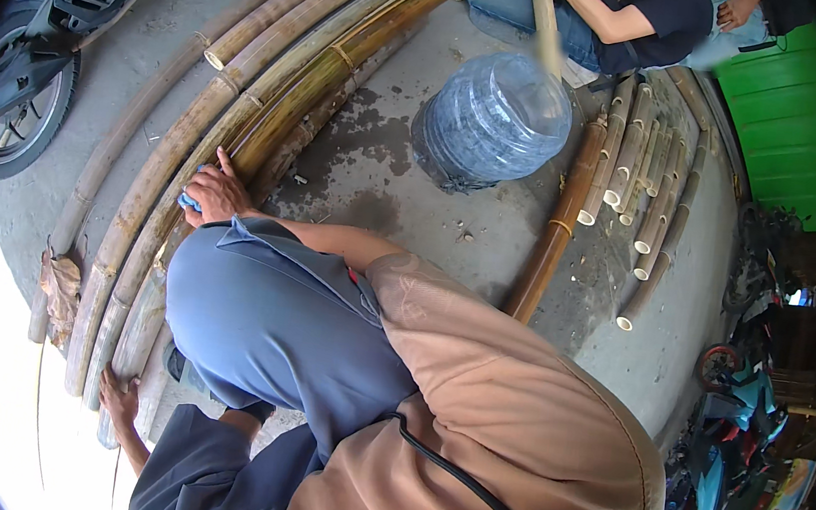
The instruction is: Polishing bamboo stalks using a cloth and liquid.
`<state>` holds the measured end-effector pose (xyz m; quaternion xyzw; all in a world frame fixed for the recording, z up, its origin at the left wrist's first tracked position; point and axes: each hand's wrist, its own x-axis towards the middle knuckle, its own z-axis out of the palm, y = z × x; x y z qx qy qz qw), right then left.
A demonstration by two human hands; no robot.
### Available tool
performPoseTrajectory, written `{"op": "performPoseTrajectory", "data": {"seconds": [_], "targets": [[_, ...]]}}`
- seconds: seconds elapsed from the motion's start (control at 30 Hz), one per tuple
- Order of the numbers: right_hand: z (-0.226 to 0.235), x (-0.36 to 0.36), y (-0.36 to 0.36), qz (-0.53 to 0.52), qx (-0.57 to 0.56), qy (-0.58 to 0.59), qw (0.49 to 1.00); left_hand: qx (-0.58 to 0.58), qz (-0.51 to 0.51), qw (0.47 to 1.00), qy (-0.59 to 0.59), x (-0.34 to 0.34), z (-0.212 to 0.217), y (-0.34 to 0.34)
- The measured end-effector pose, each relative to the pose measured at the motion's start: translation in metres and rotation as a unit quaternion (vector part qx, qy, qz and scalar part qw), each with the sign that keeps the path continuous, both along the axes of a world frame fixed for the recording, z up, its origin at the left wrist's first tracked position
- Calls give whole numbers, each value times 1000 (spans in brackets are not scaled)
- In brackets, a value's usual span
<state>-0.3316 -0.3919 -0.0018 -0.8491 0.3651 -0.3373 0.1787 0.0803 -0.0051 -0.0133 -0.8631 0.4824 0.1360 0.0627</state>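
Observation:
Several long bamboo poles lie side by side on the left, curving through the view. My right hand is closed round a blue cloth or sponge, mostly hidden by the fingers, and presses on a greenish-brown pole; its index finger points out. Lower down, my left hand lies on the near ends of the poles, fingers apart. My bent knee in grey-blue trousers comes between the two arms and covers part of the poles.
A large clear blue water jug stands on the wet-stained concrete floor. Beside it are a brown bamboo pole and shorter cut lengths. A seated co-worker holds an upright pole. A motorbike stands far left; dry leaves lie nearby.

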Motion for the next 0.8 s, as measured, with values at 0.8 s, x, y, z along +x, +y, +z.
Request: {"op": "performPoseTrajectory", "data": {"seconds": [0.8], "targets": [[9,-105,-89,-161,-74,111,978,-6,4,997,75,-46,44,-42]]}}
